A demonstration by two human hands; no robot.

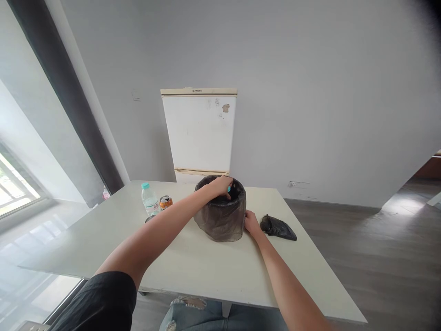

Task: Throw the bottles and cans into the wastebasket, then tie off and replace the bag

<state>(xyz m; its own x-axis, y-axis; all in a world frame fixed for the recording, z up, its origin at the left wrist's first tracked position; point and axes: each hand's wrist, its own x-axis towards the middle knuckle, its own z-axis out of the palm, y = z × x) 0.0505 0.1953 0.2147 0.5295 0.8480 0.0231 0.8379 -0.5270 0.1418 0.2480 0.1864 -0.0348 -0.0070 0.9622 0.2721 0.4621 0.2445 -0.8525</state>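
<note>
A round trash bin lined with a thin dark plastic bag stands on the white table, the bag folded down over its outside. My left hand reaches over the rim into the mouth of the bin. Its fingers are closed around a small teal piece that looks like a bottle cap; anything below it is hidden inside the bin. My right hand grips the lower right side of the bin, with its fingertips partly hidden. To its right lies a bundle of black plastic bags.
Left of the bin are a clear plastic bottle with a teal cap and an orange drink can. Another can is mostly behind my left forearm. A white refrigerator stands beyond the table.
</note>
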